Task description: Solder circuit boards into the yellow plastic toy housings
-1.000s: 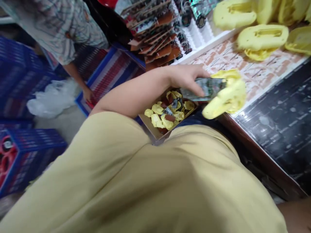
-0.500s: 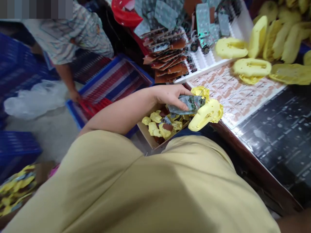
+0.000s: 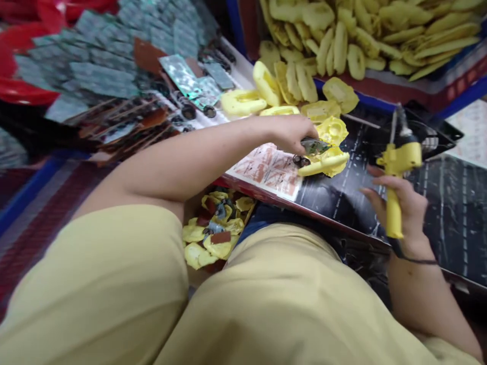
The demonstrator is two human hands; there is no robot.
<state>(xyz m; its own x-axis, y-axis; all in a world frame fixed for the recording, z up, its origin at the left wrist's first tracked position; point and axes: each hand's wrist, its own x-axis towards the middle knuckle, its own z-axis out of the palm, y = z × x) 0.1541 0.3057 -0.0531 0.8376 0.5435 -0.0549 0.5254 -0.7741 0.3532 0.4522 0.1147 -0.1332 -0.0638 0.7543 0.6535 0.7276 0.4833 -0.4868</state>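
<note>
My left hand (image 3: 292,133) pinches a small circuit board (image 3: 315,146) over the front of the table. Yellow plastic shell halves (image 3: 333,131) lie against the board, and a lower yellow shell (image 3: 323,165) sits beneath it. Two small dark round parts (image 3: 301,161) show beside my fingers. On the right, my right hand (image 3: 409,203) is around the handle of a yellow pistol-shaped soldering gun (image 3: 401,159), its metal tip upward. Some of those fingers stick out to the left of the handle.
Green circuit boards (image 3: 102,76) are heaped at the left, near red basins (image 3: 26,61). Loose yellow shells (image 3: 243,103) lie behind my left hand. A blue crate (image 3: 380,99) holds many more. A black stand (image 3: 433,134) is behind the soldering gun. Below, a box holds yellow pieces (image 3: 196,253).
My view has turned right. My left hand has brought the board and shells from above the box to over the table. My right hand has come into view with the soldering gun.
</note>
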